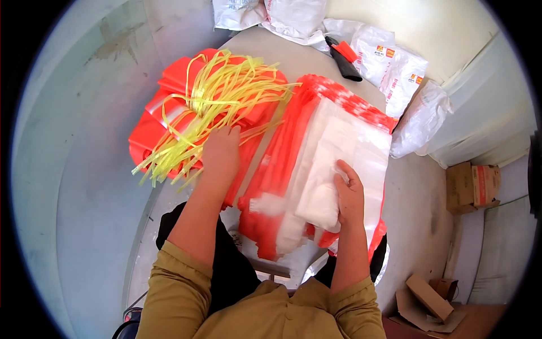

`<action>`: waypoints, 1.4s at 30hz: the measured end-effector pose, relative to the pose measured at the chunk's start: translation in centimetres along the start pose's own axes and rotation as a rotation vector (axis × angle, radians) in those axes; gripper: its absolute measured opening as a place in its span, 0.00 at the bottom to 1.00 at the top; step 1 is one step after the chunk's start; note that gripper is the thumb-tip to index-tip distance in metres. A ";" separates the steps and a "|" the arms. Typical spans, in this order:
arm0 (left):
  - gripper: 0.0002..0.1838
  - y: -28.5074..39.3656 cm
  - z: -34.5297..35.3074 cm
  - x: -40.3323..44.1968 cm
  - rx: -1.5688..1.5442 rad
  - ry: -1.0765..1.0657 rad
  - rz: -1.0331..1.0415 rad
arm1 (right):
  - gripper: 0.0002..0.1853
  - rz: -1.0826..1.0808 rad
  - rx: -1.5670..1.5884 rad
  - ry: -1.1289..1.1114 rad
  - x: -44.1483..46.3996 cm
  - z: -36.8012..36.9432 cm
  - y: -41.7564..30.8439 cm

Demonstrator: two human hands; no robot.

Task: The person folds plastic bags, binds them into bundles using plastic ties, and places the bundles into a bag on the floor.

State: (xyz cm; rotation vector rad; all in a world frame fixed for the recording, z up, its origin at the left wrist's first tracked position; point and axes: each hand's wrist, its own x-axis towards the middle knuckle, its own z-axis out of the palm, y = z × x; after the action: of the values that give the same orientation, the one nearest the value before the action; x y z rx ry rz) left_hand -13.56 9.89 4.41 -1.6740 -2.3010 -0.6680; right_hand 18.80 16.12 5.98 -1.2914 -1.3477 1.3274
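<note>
Beside a loose bundle of yellow plastic strips [226, 93], my left hand [222, 151] has its fingers curled down, and a strip runs out from it to the right. Orange-red folded plastic [149, 133] with a pale band lies beneath the bundle. My right hand [351, 198] grips the right edge of a folded stack of whitish translucent plastic [327, 169], thumb and fingers bent around it. Under that stack spreads a pile of red-and-white plastic bags [276, 152] with ragged red edges. The fingertips of my left hand are partly hidden.
White printed sacks [372, 53] line the back edge of the grey work surface [265, 48]. A black object with a red piece [344, 59] lies before them. A cardboard box [471, 186] stands at the right, and flattened cardboard [426, 305] lies lower right.
</note>
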 end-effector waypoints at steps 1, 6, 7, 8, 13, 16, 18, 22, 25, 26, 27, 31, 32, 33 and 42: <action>0.12 0.0 -0.1 0.1 -0.006 -0.040 -0.029 | 0.21 0.013 0.023 -0.010 -0.1 -0.1 -0.2; 0.09 0.1 -0.8 0.7 0.018 -0.186 -0.104 | 0.23 0.102 0.231 -0.043 -0.5 -0.3 -0.9; 0.07 0.3 -0.8 0.7 -0.060 -0.138 -0.110 | 0.24 0.109 0.275 -0.045 -0.5 -0.4 -0.9; 0.06 0.5 -0.9 0.8 -0.138 -0.090 -0.116 | 0.26 0.094 0.292 -0.041 -0.6 -0.5 -1.0; 0.07 2.4 -2.1 1.2 -1.047 -0.248 -0.394 | 0.36 0.108 0.388 -0.035 -2.0 -0.2 -3.6; 0.07 2.8 -2.2 1.9 -1.790 -0.682 -0.597 | 0.40 0.147 0.476 -0.006 -2.0 0.1 -3.7; 0.08 5.8 -2.6 1.3 -2.060 -0.788 -0.604 | 0.41 0.166 0.557 -0.008 -2.2 0.5 -4.2; 0.12 11.7 -2.6 0.2 -1.771 -0.894 -0.633 | 0.42 0.215 0.539 0.014 -4.1 1.8 -7.9; 0.19 14.2 -0.4 -0.6 -1.972 -0.881 -0.658 | 0.42 0.202 0.352 -0.045 -3.5 1.3 -7.0; 0.21 14.6 -0.3 -0.5 -2.086 -0.873 -0.678 | 0.43 0.156 0.353 -0.058 -3.5 1.5 -6.6; 0.24 14.8 -0.1 -0.6 -2.199 -0.864 -0.700 | 0.44 0.141 0.350 -0.062 -3.5 1.6 -6.2; 0.32 14.8 -1.7 -0.4 -2.239 -0.960 -0.928 | 0.46 0.090 0.286 -0.078 -3.4 1.5 -5.3; 0.28 14.6 -2.4 -0.5 -2.193 -0.964 -0.867 | 0.45 0.080 0.249 -0.082 -3.2 1.3 -4.7; 0.27 14.4 -3.0 -0.7 -2.146 -0.967 -0.809 | 0.45 0.071 0.212 -0.088 -3.1 1.2 -4.3; 0.33 14.0 -1.8 -0.5 -1.988 -0.844 -0.781 | 0.26 -0.126 -0.491 -0.127 -2.0 -4.1 -6.3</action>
State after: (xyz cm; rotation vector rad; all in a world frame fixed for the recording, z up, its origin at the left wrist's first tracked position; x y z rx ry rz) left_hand -0.40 12.11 9.06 -1.0885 -2.5194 -3.9381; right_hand 22.39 15.21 12.80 -1.4249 -1.8934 1.0392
